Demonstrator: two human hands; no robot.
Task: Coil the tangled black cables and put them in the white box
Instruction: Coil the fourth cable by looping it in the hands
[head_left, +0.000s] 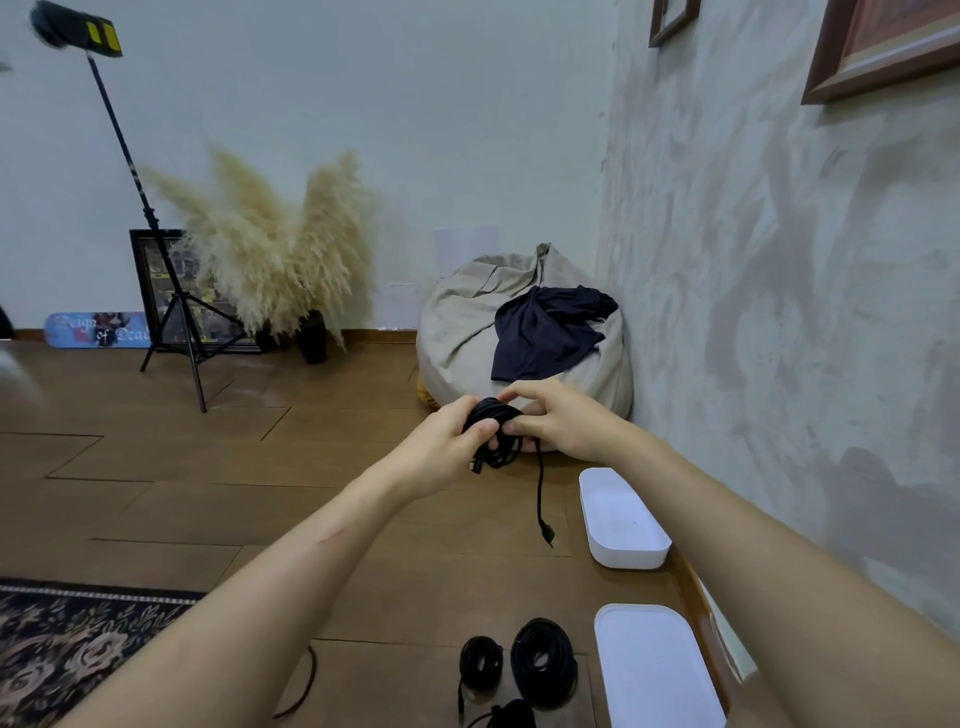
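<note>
Your left hand (441, 436) and right hand (558, 418) each hold the light, floppy bundle of thin black cable (493, 415); pinch across all loops, since its loose plug end (545, 532) dangles.

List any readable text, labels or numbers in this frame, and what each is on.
"Reign of Dead": on the board leaning against the far wall; the blurred middle word looks like "of".
Framed poster behind the tripod: print too small to read.
White box, lid, cables: no markings visible.
</note>
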